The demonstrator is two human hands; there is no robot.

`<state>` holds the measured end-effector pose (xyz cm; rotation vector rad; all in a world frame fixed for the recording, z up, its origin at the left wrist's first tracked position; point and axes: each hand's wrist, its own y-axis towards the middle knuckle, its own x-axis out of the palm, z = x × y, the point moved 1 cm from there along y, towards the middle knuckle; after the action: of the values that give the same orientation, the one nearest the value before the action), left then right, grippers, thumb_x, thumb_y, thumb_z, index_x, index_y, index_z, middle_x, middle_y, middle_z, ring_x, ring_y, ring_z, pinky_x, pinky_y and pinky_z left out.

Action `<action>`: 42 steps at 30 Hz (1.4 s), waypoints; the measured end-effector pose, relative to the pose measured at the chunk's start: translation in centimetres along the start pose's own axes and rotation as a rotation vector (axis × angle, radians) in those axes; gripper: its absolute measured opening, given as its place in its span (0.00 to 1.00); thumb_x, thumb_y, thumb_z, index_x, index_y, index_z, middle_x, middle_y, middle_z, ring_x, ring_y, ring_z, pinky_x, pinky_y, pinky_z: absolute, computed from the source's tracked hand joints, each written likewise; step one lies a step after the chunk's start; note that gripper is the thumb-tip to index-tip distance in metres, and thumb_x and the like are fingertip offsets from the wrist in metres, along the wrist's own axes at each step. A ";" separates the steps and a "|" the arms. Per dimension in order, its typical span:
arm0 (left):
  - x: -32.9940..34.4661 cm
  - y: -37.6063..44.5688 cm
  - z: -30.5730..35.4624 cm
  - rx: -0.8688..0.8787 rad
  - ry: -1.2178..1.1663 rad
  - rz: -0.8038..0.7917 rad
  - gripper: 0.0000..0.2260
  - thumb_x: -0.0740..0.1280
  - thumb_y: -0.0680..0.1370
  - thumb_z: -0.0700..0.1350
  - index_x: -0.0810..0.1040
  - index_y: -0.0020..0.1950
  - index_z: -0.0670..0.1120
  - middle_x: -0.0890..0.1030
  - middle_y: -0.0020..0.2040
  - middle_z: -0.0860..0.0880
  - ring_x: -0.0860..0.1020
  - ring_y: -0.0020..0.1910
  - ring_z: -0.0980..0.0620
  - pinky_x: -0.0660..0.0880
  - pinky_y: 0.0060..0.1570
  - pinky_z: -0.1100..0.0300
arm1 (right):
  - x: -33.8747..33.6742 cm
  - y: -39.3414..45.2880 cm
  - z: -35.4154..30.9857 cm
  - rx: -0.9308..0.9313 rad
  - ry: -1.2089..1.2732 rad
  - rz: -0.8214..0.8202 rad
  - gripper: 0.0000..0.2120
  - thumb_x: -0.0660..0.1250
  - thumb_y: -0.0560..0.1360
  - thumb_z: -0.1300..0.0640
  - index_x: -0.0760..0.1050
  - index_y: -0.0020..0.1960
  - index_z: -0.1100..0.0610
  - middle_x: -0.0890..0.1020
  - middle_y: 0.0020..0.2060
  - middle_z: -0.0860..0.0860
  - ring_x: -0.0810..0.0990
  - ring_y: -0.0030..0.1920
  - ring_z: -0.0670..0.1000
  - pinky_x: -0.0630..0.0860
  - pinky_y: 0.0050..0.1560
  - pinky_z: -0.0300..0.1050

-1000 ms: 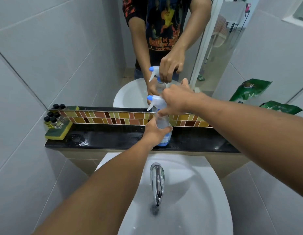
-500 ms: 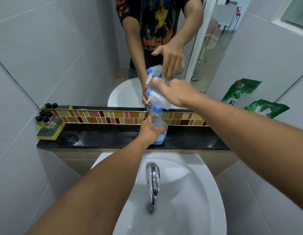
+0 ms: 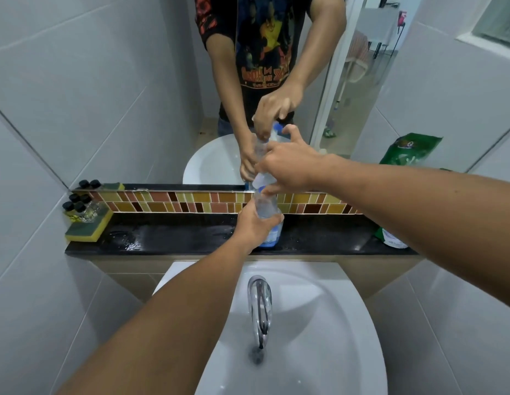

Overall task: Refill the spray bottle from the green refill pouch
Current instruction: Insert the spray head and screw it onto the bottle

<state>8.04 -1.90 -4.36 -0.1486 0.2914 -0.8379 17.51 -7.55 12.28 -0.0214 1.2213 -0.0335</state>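
Note:
The clear spray bottle point(image 3: 267, 212) with a blue base stands on the black ledge point(image 3: 177, 235) behind the sink. My left hand point(image 3: 252, 226) is wrapped around the bottle's body. My right hand point(image 3: 291, 163) grips the white and blue spray head point(image 3: 262, 182) at the bottle's neck, fingers curled over it, thumb sticking up. The green refill pouch point(image 3: 390, 238) lies on the ledge at the far right, mostly hidden behind my right forearm; its reflection shows in the mirror above.
A yellow and green sponge point(image 3: 87, 228) with several small black-capped bottles point(image 3: 77, 208) sits at the ledge's left end. Below are the white sink point(image 3: 319, 323) and a chrome tap point(image 3: 259, 303). The mirror point(image 3: 134, 81) rises above the tiled strip.
My right hand has turned on the spray head; the nozzle that pointed left is now hidden under my fingers. My left hand keeps its hold on the bottle.

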 end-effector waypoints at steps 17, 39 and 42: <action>-0.1 0.0 -0.2 0.027 -0.044 -0.008 0.26 0.78 0.74 0.46 0.73 0.69 0.51 0.80 0.63 0.49 0.77 0.64 0.46 0.74 0.61 0.50 | 0.3 -0.3 -1.0 0.733 0.765 -0.189 0.46 0.43 0.72 0.20 0.78 0.62 0.54 0.79 0.53 0.53 0.77 0.48 0.54 0.71 0.48 0.55; 0.2 0.0 -0.5 0.015 -0.023 0.045 0.20 0.78 0.74 0.48 0.73 0.61 0.56 0.79 0.54 0.53 0.78 0.51 0.54 0.71 0.47 0.62 | 1.0 0.6 0.7 0.011 0.084 -0.059 0.17 0.71 0.75 0.37 0.69 0.43 0.48 0.72 0.40 0.44 0.72 0.46 0.52 0.62 0.60 0.69; 0.2 -0.1 -0.1 0.000 -0.004 0.050 0.20 0.78 0.74 0.48 0.73 0.61 0.56 0.80 0.56 0.52 0.78 0.54 0.52 0.74 0.51 0.58 | 1.8 0.9 0.1 0.191 0.223 -0.070 0.25 0.69 0.73 0.33 0.57 0.36 0.45 0.66 0.33 0.43 0.66 0.35 0.49 0.59 0.63 0.73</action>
<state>8.10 -2.13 -4.52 -0.1422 0.2900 -0.7880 18.26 -6.72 10.59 0.1089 1.4350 -0.2182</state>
